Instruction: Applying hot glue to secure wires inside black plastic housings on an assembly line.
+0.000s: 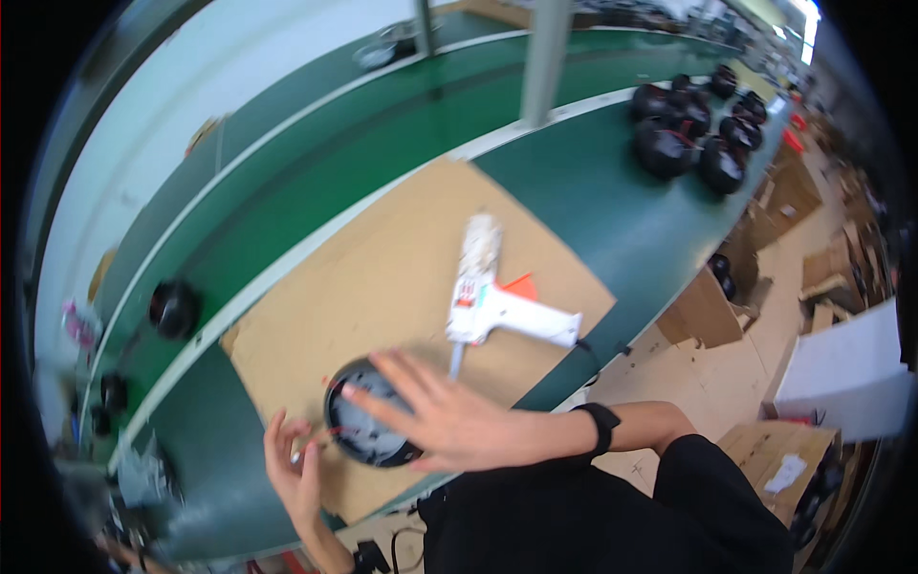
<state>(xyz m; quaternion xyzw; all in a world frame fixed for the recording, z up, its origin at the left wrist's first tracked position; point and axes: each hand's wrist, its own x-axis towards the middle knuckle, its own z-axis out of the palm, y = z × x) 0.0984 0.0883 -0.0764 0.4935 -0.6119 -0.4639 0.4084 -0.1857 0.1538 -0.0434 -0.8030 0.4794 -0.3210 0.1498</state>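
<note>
Housing [368,442] steadied, apparently, by right hand [457,418], fingers spread; left hand [295,471] curled at housing's left, can't tell if pinching!

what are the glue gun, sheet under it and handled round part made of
Glue gun: probably plastic; mostly smooth, opaque white. Sheet: likely cardboard; matte, plain tan. Round part: perhaps moulded plastic; smooth, slightly glossy black rim, though blur leaves it open.
</note>
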